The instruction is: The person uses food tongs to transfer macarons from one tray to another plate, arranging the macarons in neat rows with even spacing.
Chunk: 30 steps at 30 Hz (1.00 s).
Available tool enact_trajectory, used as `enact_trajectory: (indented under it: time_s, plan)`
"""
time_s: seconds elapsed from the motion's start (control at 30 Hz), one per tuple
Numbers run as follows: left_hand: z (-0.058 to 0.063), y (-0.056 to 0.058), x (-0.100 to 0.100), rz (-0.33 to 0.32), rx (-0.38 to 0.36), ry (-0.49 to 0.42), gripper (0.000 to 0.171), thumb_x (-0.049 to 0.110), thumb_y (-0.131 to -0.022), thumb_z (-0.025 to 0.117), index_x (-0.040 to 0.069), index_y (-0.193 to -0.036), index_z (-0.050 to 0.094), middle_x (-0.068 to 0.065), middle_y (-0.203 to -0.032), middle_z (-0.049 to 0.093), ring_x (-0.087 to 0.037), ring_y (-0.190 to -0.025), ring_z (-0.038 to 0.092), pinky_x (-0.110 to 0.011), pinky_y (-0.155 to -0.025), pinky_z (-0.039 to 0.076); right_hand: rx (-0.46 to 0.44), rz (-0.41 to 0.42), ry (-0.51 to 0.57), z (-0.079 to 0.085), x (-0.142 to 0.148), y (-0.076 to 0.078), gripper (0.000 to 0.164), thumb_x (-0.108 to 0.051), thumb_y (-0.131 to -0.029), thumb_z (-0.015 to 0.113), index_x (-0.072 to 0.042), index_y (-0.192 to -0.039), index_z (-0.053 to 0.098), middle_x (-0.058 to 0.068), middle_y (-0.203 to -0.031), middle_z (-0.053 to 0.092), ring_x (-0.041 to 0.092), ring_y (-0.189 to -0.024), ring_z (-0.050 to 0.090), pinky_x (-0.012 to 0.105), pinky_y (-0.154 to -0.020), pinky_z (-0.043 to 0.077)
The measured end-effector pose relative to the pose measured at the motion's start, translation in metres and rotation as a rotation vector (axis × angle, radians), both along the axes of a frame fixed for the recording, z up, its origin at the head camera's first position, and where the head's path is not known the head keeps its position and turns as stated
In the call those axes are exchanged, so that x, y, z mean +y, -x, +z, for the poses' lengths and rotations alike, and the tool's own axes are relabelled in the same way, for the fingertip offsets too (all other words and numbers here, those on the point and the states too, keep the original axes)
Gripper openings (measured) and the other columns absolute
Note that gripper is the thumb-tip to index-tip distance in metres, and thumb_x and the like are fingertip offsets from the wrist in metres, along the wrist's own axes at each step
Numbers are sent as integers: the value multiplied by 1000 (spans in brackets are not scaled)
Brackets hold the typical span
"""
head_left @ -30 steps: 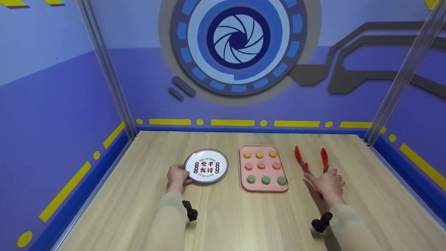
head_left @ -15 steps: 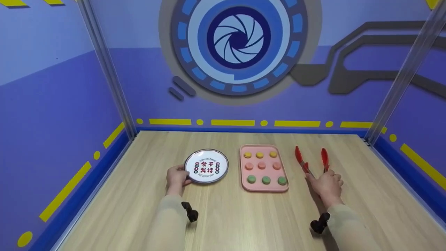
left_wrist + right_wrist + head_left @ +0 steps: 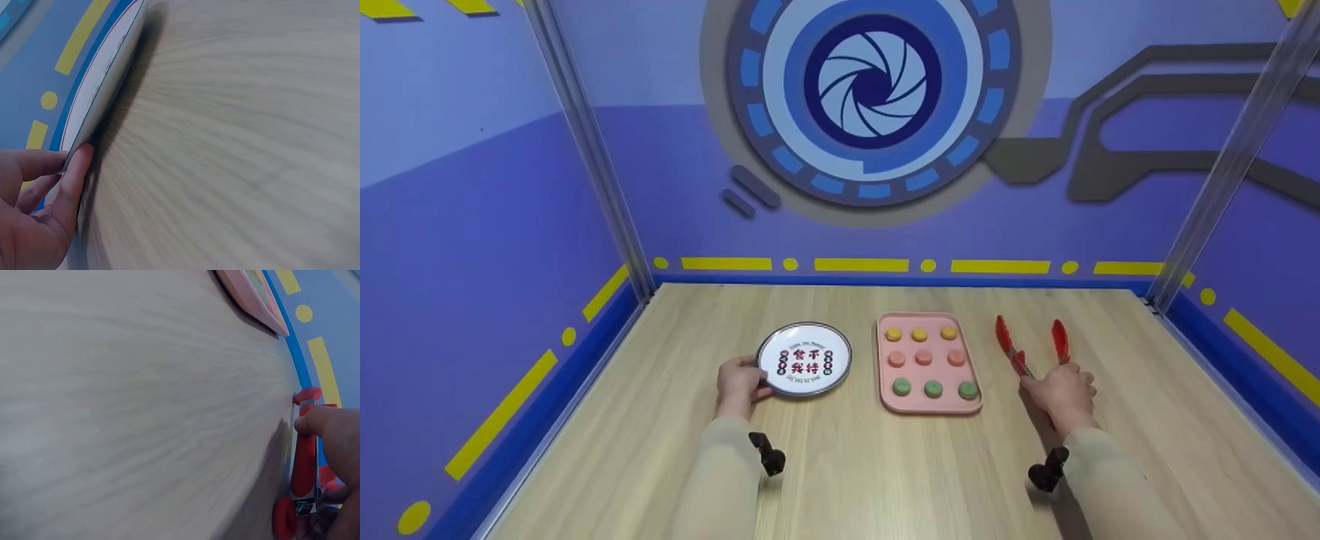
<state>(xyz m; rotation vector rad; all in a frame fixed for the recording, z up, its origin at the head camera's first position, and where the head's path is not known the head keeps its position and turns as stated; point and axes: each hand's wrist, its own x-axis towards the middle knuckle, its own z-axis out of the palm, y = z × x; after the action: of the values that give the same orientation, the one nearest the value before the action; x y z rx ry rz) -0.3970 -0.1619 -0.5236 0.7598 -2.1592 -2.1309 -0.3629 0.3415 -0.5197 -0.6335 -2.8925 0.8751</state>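
My left hand [image 3: 739,382] pinches the near left rim of a round white plate [image 3: 819,346] with dark edging and red lettering. In the left wrist view, thumb and fingers [image 3: 34,211] meet across the rim of the plate [image 3: 107,73], which lies low over the wood. At the right, my right hand [image 3: 1063,391] grips red-tipped metal tongs [image 3: 1003,334] by the handles, their arms spread apart. The right wrist view has the thumb [image 3: 312,423] on the red grip of the tongs [image 3: 304,464]; the other fingers are partly hidden.
Between the hands lies a pink tray [image 3: 928,405] with rows of yellow, pink and green macaron-like pieces [image 3: 924,357]. Everything rests on a wooden table [image 3: 840,472]. Blue-purple panels [image 3: 675,172] enclose its back and sides.
My right hand has shifted slightly and its fingers have drawn in closer round the tongs' handles. The left hand, plate and tray stay in place.
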Motion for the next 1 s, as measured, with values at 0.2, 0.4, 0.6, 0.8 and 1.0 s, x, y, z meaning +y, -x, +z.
enact_trajectory:
  time_s: [0.2, 0.4, 0.6, 0.8, 1.0]
  plan:
    - [-1, -2, 1, 0, 9, -4, 56, -13, -89, 56, -5, -144, 52, -27, -135, 60, -25, -96, 67, -27, -68, 65, -114, 31, 38, 9, 4, -4, 59, -44, -92, 67, 13, -101, 62, 37, -112, 37, 48, -97, 44, 47, -72, 50]
    - [1, -5, 1, -3, 31, -19, 56, -13, -89, 56, -5, -144, 52, -27, -136, 60, -25, -96, 67, -27, -70, 65, -101, 57, 60, 15, 6, -6, 54, -46, -95, 64, 7, -90, 68, 33, -109, 38, 41, -94, 45, 34, -65, 46]
    - [0, -3, 0, -1, 26, -14, 56, -13, -89, 56, -7, -144, 51, -27, -137, 59, -24, -97, 66, -27, -68, 65, -52, 84, -52, 5, 7, -6, 71, -51, -97, 59, 19, -109, 56, 36, -108, 46, 39, -90, 50, 39, -66, 50]
    - [-1, 2, 0, 1, -12, 2, 55, -12, -90, 57, -4, -145, 52, -25, -139, 59, -24, -100, 65, -25, -66, 64, -48, 62, -114, -2, 10, -7, 100, -62, -98, 55, 30, -131, 33, 44, -113, 47, 40, -87, 52, 43, -64, 55]
    - [-1, 2, -1, -5, -3, 3, 57, -13, -90, 56, -5, -146, 51, -26, -143, 57, -25, -102, 65, -25, -66, 64, -93, 50, -75, 4, 13, -6, 101, -64, -95, 56, 27, -130, 32, 39, -110, 48, 40, -88, 52, 38, -64, 49]
